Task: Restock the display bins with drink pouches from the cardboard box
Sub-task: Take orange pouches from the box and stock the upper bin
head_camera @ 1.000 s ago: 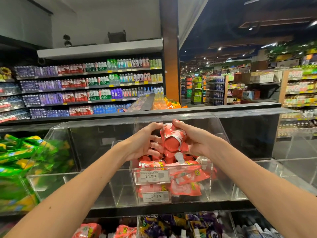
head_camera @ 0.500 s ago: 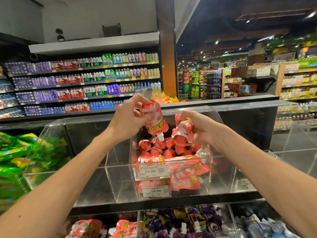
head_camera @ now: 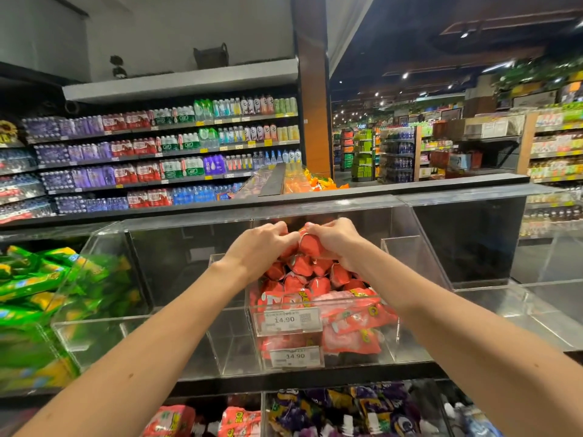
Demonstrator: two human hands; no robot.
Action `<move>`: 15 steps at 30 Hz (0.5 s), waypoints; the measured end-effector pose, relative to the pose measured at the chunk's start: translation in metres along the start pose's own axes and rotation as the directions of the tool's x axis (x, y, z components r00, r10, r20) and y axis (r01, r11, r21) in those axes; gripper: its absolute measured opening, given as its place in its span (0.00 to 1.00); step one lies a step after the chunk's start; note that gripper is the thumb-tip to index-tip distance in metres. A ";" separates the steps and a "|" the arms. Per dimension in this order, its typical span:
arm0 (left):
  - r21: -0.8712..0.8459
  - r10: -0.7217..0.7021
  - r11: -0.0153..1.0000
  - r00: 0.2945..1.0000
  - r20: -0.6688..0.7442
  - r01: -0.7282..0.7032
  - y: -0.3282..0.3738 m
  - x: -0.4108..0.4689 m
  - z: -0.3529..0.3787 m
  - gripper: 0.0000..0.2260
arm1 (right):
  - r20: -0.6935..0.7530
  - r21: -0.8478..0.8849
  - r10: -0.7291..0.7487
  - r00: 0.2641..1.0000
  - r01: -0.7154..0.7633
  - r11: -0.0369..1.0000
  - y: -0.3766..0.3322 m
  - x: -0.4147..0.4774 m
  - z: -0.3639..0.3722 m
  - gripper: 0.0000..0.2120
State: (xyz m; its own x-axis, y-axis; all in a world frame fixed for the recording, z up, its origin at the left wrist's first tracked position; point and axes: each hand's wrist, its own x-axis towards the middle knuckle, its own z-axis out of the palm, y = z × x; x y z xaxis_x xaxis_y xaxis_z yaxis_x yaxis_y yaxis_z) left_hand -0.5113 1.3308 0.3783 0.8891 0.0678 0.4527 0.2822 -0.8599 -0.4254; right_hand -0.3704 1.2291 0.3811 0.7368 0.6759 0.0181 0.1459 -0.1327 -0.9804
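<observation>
Red drink pouches [head_camera: 318, 288] fill the middle clear acrylic bin [head_camera: 233, 339], stacked upright at the back and lying flat at the front behind two 14.90 price tags [head_camera: 285, 320]. My left hand [head_camera: 258, 247] and my right hand [head_camera: 336, 239] meet over the top of the pile, fingers curled round red pouches [head_camera: 310, 244] at the back of the bin. The cardboard box is out of view.
A bin of green pouches [head_camera: 41, 298] stands at the left. Clear bins [head_camera: 504, 298] at the right hold nothing I can see. Below, a lower row holds red [head_camera: 239, 421] and purple pouches [head_camera: 347, 408]. Bottled-drink shelves [head_camera: 157, 152] line the back wall.
Both hands, raised apart with a pouch in each half a second ago, have come down and together onto the top of the pile at the back of the bin.
</observation>
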 end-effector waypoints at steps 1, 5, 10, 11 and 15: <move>0.020 -0.021 1.000 0.999 0.036 0.021 0.000 0.003 -0.001 0.16 | -0.043 -0.062 -0.029 0.999 0.026 0.998 0.001 0.004 0.003 0.18; 0.010 -0.041 0.999 0.977 0.210 0.040 -0.010 0.011 -0.006 0.09 | -0.074 -0.215 -0.136 0.988 0.118 0.969 0.004 0.008 0.012 0.20; 0.046 -0.062 0.998 0.949 0.308 0.051 -0.019 0.009 -0.010 0.07 | 0.033 -0.334 -0.196 0.980 0.196 0.922 0.014 0.010 0.019 0.25; 0.059 -0.063 0.997 0.948 0.311 0.047 -0.017 0.010 -0.010 0.07 | 0.032 -0.354 -0.202 0.979 0.200 0.913 0.015 0.010 0.021 0.25; 0.026 -0.044 0.999 0.947 0.319 0.038 -0.023 0.009 -0.006 0.09 | -0.005 -0.454 -0.214 0.977 0.188 0.871 0.019 0.011 0.026 0.28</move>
State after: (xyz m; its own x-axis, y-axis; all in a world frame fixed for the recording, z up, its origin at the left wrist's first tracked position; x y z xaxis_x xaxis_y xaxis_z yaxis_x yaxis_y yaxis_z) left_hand -0.5117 1.3480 0.3964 0.9443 0.2634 0.1972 0.3247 -0.8434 -0.4281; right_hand -0.3760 1.2528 0.3572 0.6920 0.6847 0.2288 0.5657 -0.3174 -0.7611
